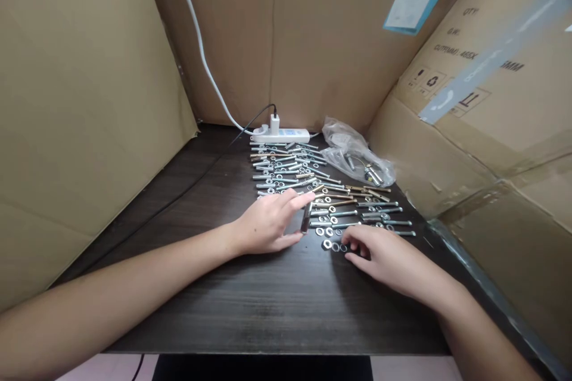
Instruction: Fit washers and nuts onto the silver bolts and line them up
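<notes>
My left hand (270,221) holds a short metal sleeve (306,218) upright between thumb and fingers, just left of the hardware rows. My right hand (379,253) is low over the table with curled fingers; a gap shows between thumb and forefinger, and I see nothing held there. By its fingertips lie a thin ring (344,247), a washer (335,247) and a hex nut (327,244). Beyond both hands, several long bolts (344,213) are laid out in rows with sleeves, nuts and washers (329,231). My left hand hides part of these rows.
A white power strip (281,136) with a plugged-in charger (274,125) lies behind the rows. A clear plastic bag (357,158) holding some metal parts lies at the back right. A black cable (196,177) crosses the dark table (268,303). Cardboard walls (232,41) enclose three sides.
</notes>
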Tool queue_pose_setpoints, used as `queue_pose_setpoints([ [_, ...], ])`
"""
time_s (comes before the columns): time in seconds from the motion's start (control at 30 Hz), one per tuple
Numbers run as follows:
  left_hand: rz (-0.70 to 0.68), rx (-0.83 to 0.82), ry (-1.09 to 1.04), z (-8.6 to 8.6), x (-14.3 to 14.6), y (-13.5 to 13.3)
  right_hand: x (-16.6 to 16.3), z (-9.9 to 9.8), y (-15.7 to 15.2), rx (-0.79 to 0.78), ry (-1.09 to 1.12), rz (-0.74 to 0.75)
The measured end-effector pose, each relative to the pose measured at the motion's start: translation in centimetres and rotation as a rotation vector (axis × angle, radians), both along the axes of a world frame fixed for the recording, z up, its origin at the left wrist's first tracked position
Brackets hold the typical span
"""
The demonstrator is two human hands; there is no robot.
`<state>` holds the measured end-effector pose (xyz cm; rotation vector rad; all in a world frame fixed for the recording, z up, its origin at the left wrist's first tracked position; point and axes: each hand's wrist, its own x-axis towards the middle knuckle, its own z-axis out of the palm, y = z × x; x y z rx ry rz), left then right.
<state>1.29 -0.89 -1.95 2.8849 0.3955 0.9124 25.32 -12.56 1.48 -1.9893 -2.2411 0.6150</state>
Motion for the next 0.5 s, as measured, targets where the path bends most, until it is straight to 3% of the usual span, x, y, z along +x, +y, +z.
queue_pose_setpoints([
  [0.5,-0.039,-0.195,0.101,-0.07,0.26,-0.37,-0.34,-0.75,0.55,-0.002,-0.002,-0.023],
])
